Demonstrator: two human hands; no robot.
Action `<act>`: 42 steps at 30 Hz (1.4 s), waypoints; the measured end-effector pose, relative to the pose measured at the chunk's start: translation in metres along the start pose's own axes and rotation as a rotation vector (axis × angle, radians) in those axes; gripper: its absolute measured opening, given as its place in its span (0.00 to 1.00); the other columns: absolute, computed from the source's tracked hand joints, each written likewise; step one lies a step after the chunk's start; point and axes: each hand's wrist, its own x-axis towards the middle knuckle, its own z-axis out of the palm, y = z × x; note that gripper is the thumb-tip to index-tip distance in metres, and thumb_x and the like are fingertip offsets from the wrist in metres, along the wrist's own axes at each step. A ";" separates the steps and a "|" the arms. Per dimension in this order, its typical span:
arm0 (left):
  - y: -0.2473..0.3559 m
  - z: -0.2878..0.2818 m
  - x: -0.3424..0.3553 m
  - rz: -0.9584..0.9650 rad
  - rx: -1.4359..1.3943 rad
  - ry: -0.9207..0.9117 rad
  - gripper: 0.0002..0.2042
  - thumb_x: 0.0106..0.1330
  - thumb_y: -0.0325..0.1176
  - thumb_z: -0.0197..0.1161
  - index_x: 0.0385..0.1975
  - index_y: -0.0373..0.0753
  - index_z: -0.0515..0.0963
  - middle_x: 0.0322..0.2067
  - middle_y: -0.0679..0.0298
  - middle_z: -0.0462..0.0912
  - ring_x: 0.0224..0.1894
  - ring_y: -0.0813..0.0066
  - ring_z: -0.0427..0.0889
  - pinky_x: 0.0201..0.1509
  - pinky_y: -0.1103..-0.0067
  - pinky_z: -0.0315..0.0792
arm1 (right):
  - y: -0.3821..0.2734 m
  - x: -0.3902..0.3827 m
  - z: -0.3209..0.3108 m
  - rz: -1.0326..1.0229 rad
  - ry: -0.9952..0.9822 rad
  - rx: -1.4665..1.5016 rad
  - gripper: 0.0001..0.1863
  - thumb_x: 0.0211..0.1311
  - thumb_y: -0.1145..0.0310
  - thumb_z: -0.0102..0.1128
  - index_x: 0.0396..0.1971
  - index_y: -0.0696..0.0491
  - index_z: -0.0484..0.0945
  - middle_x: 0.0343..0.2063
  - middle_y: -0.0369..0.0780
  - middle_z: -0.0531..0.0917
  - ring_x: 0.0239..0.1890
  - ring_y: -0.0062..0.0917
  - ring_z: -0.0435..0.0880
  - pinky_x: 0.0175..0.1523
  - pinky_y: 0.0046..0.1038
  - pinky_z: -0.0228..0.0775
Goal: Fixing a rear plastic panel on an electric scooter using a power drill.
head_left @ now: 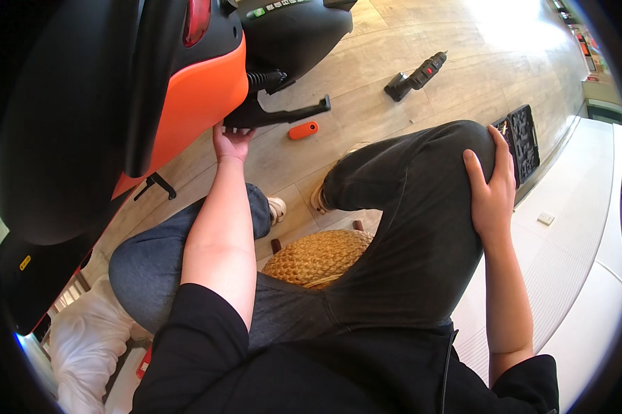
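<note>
At the left, an electric scooter with an orange side panel (199, 83) and black bodywork fills much of the view. My left hand (233, 143) reaches up to its underside and grips the lower edge of a black scooter part (245, 114). That part hides some of the fingers. From it a black arm (297, 114) sticks out to the right, above the floor. My right hand (492, 190) rests on my right knee, fingers stretched out and thumb apart, holding nothing.
An orange oblong piece (303, 130) and a black cordless drill (416, 76) lie on the wood floor. An opened black tool case (525, 146) is beyond my right knee. A woven seat (318, 259) shows between my legs; a white cabinet (566, 207) stands at right.
</note>
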 end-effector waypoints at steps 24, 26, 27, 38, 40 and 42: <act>-0.007 0.065 -0.113 -0.178 0.491 0.605 0.22 0.71 0.54 0.58 0.50 0.42 0.73 0.48 0.61 0.81 0.48 0.58 0.82 0.55 0.54 0.75 | 0.020 0.008 0.008 -0.253 0.049 -0.217 0.31 0.64 0.59 0.60 0.64 0.56 0.66 0.61 0.56 0.70 0.65 0.51 0.67 0.70 0.45 0.57; 0.024 0.072 -0.144 -0.112 0.526 0.522 0.22 0.72 0.53 0.57 0.49 0.39 0.73 0.47 0.60 0.82 0.49 0.57 0.81 0.57 0.53 0.74 | -0.007 0.010 0.006 -0.470 -0.028 -0.279 0.28 0.64 0.60 0.60 0.61 0.54 0.70 0.58 0.52 0.73 0.64 0.49 0.68 0.71 0.45 0.55; 0.036 0.079 -0.162 -0.163 0.488 0.426 0.22 0.72 0.53 0.57 0.48 0.38 0.73 0.47 0.59 0.82 0.50 0.57 0.81 0.59 0.51 0.72 | -0.015 0.019 0.010 -0.473 -0.208 -0.252 0.28 0.63 0.60 0.61 0.61 0.52 0.71 0.56 0.51 0.76 0.63 0.48 0.71 0.70 0.45 0.57; 0.072 0.093 -0.264 0.002 0.141 0.352 0.22 0.73 0.53 0.54 0.54 0.40 0.74 0.53 0.60 0.80 0.54 0.60 0.80 0.61 0.57 0.71 | -0.063 0.053 0.107 -0.254 -1.689 0.286 0.30 0.66 0.58 0.64 0.56 0.65 0.68 0.45 0.47 0.83 0.38 0.30 0.88 0.42 0.31 0.82; 0.070 0.082 -0.241 0.001 0.117 0.250 0.23 0.74 0.53 0.53 0.55 0.40 0.73 0.54 0.60 0.80 0.54 0.60 0.80 0.60 0.59 0.73 | -0.061 0.055 0.122 -0.246 -1.626 0.289 0.28 0.66 0.58 0.63 0.53 0.66 0.70 0.42 0.46 0.85 0.35 0.29 0.88 0.41 0.31 0.81; 0.056 0.085 -0.222 0.018 0.267 0.307 0.24 0.75 0.57 0.47 0.54 0.42 0.74 0.53 0.59 0.80 0.55 0.59 0.79 0.60 0.59 0.72 | -0.061 0.058 0.133 -0.222 -1.556 0.302 0.26 0.66 0.59 0.63 0.51 0.68 0.71 0.38 0.45 0.86 0.33 0.29 0.88 0.40 0.31 0.81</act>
